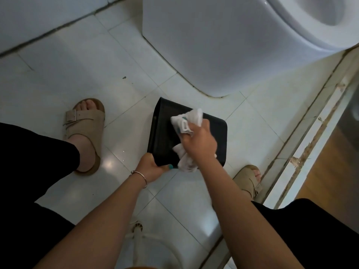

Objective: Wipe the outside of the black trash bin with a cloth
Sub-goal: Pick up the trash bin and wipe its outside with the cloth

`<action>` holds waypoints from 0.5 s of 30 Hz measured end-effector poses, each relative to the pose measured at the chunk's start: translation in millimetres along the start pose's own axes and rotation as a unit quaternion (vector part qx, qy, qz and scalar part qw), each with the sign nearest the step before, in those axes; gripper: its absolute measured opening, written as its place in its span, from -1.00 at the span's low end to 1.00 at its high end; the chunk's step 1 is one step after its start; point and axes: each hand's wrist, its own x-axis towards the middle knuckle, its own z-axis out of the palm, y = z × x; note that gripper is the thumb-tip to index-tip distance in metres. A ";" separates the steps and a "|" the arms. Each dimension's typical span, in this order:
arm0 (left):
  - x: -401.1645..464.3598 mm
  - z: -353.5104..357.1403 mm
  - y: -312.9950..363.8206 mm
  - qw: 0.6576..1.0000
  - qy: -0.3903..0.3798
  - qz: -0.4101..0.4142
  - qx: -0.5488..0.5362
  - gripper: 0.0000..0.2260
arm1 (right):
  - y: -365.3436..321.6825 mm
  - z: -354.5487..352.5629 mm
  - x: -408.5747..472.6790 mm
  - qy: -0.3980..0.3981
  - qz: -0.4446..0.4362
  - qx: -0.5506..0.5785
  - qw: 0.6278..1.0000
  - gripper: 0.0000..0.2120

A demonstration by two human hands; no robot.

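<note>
The black trash bin (163,133) lies tipped on the white tiled floor, one broad side facing up. My left hand (150,167) grips its near left corner, thumb on top. My right hand (200,142) holds a crumpled white cloth (186,119) and presses it against the bin's upper side. Part of the cloth hangs below my palm at the bin's near edge. The bin's right half is partly hidden by my right hand and the cloth.
A white toilet base (204,51) stands just beyond the bin, its bowl (310,20) at top right. My sandalled feet (85,131) (250,179) flank the bin. A raised threshold (310,136) runs along the right. A white object (139,235) sits near my arms.
</note>
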 end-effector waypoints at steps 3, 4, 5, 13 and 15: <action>0.2 0.5 -2.2 1.000 0.001 0.003 0.008 -0.83 | 41.1 -18.2 15.8 0.032 0.168 0.048 0.984 -0.58; 0.1 0.1 -2.1 1.000 0.002 0.001 0.007 -0.80 | 49.8 -22.4 17.4 0.043 0.203 0.060 0.976 -0.59; 0.2 0.1 -2.1 1.000 0.004 -0.004 0.007 -0.76 | 53.7 -24.7 17.5 0.046 0.222 0.059 0.972 -0.63; -0.9 -0.1 1.1 1.000 -0.002 -0.011 -0.012 -0.83 | -32.6 9.8 -3.1 0.029 0.018 0.000 0.999 -0.60; -0.2 1.4 -2.2 1.000 0.007 -0.013 -0.018 -0.82 | -37.6 6.2 -2.1 0.020 -0.030 0.005 0.999 -0.64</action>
